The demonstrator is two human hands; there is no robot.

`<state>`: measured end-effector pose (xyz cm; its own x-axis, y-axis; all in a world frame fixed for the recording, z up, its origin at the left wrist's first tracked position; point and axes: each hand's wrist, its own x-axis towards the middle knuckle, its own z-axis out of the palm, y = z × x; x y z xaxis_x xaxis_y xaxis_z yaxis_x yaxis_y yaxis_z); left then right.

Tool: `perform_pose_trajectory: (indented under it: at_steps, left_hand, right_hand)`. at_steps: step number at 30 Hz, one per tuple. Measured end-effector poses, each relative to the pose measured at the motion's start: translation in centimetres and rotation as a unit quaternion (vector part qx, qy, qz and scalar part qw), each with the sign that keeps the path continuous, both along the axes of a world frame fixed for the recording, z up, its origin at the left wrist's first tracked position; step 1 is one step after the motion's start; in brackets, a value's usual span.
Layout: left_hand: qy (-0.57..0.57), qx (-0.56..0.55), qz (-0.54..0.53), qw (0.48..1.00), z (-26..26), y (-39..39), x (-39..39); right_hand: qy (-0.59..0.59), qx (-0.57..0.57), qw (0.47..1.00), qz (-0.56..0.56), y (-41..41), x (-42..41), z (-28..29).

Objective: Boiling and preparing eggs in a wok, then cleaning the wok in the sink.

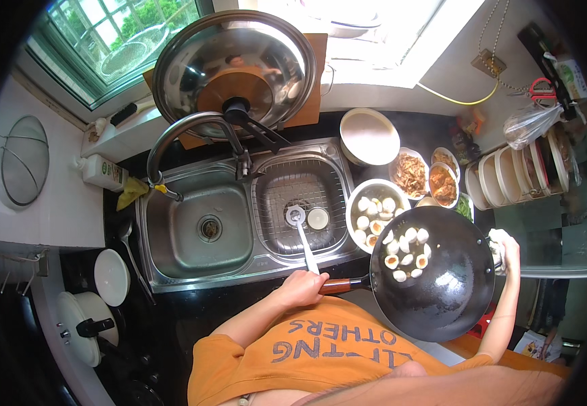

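A black wok [440,289] tilts over the counter's front edge, held at both sides. My left hand [301,288] is closed around its wooden handle [336,286]; a white-handled ladle [307,248] also runs into this hand, its head over the right sink basin. On the far side my right hand [507,248] grips the wok's small side handle through a white cloth [496,242]. Rounded white food pieces [404,245], some with orange-brown centres, lie in the wok's upper left. More such pieces sit in liquid in a white bowl [354,195], partly overlapped by the wok rim.
A steel double sink [199,278] has a wire rack and a small white disc [318,218] in its right basin. Behind stand a large bowl [369,136] and dishes of shredded food [410,172] and reddish food [443,185]. A big lid [192,56] leans behind the tap [192,119].
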<state>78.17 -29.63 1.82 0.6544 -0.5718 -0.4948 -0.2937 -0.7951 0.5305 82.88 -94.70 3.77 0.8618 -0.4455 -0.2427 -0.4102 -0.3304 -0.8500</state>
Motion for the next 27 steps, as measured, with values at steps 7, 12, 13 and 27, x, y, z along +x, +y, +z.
perform_pose_trajectory:
  at_steps: [7,12,13,27]
  left_hand:
    - [-0.031,0.000,0.000,1.000,0.2,-0.8,0.1]
    - [-0.036,-0.004,-0.007,0.999,0.6,-1.1,0.3]
    - [-0.034,-0.002,-0.007,0.999,0.6,-1.1,0.2]
    - [-0.097,0.038,0.049,0.993,3.9,1.5,-2.0]
  right_hand:
    - [-0.022,-0.007,0.999,-0.022,1.0,-1.9,1.1]
    - [-0.011,-0.024,0.999,-0.028,0.3,-2.1,1.6]
    - [-0.009,-0.022,0.999,-0.027,0.3,-2.1,1.7]
    - [-0.081,0.016,0.995,0.062,2.1,2.1,2.9]
